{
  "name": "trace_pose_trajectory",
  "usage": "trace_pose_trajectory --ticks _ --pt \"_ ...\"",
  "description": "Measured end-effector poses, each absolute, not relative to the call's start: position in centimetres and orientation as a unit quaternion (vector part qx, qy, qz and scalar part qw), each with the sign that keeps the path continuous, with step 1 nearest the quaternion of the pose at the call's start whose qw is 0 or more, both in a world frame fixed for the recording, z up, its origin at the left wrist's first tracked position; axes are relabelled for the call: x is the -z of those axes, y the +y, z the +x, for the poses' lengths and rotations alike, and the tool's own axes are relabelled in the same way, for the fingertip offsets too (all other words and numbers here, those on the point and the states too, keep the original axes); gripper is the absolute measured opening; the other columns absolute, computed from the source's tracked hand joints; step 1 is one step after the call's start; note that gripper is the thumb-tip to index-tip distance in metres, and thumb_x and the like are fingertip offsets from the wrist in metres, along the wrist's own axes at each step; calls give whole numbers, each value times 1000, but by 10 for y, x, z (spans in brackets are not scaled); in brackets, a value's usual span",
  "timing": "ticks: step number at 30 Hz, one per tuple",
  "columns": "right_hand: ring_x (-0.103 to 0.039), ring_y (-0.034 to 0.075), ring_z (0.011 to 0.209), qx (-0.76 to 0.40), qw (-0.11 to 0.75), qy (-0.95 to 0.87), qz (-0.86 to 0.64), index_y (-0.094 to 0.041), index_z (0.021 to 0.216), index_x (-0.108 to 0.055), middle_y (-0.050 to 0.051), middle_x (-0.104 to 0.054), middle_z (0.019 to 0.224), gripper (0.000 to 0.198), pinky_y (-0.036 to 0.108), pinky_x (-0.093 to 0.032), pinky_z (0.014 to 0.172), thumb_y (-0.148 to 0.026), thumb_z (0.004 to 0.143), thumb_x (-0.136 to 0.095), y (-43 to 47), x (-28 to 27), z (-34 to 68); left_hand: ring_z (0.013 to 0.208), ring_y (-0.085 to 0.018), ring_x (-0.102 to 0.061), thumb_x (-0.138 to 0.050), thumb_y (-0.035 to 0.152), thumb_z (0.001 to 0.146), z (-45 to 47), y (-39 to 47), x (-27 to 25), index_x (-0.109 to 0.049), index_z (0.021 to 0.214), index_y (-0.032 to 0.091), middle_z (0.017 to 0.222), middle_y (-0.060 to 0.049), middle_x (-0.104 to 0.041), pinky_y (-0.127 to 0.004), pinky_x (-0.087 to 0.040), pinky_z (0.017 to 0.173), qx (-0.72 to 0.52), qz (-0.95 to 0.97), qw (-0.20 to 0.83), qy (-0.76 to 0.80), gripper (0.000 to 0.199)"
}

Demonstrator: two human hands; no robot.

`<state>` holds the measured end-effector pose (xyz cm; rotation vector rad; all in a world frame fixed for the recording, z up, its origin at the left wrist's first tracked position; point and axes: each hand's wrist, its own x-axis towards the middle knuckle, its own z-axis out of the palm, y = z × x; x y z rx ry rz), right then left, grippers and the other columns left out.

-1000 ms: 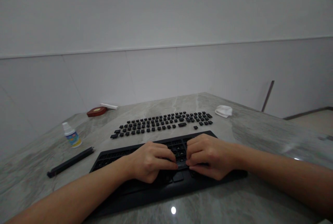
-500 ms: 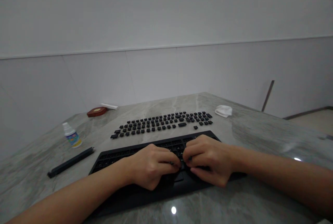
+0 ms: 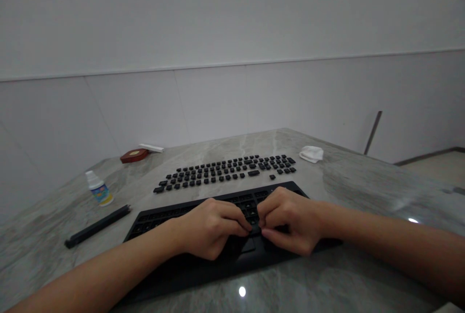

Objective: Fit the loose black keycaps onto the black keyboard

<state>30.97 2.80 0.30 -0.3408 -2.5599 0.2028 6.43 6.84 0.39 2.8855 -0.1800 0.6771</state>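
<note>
A black keyboard (image 3: 207,274) lies in front of me on the table, its key area showing bare switch sockets where caps are off. My left hand (image 3: 216,228) is closed in a pinch at the front middle of the key area. Close beside it, my right hand (image 3: 288,218) is also closed, thumb and fingertips down on the same part of the keyboard. Whatever small dark piece is between the fingertips is hidden. Behind the keyboard, black keycaps (image 3: 212,174) are laid out in rows, with a longer cap (image 3: 253,173) among them.
On the left stand a small spray bottle (image 3: 99,189) and a long black brush-like tool (image 3: 98,226). Farther back lie a reddish-brown case (image 3: 134,155) and a white strip (image 3: 151,148). A crumpled white cloth (image 3: 311,153) rests at right, before the wall.
My fingers have come lower onto the keyboard, and the right fingertips have drawn closer together. The dark bits seen between the fingers earlier no longer show.
</note>
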Motion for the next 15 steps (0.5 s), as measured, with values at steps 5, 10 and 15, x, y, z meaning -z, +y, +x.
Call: trace_pose_trajectory --ticks 5,10,15 --pt "-46 9 50 -124 286 -940 -142 -16 61 -56 2 -58 62 24 22 -33 47 -16 84 -50 30 -4 310 88 -21 -74 -43 -3 73 63 71 -2 -71 100 12 102 -12 -77 -32 -63 76 -236 965 105 -50 42" --pt "-40 9 48 -102 268 -949 -133 -18 58 -48 0 -52 59 24 25 -28 45 -15 81 -49 28 -4 308 86 -20 -73 -44 -3 72 64 70 -1 -70 98 13 101 -11 -76 -30 -62 73 -222 970 83 -58 39" --pt "-38 9 48 -98 263 -950 -134 -19 57 -45 -1 -50 59 25 25 -27 46 -14 80 -50 29 -3 308 82 -19 -72 -46 -3 73 65 67 -2 -70 93 12 98 -11 -74 -27 -62 70 -218 971 86 -45 35"
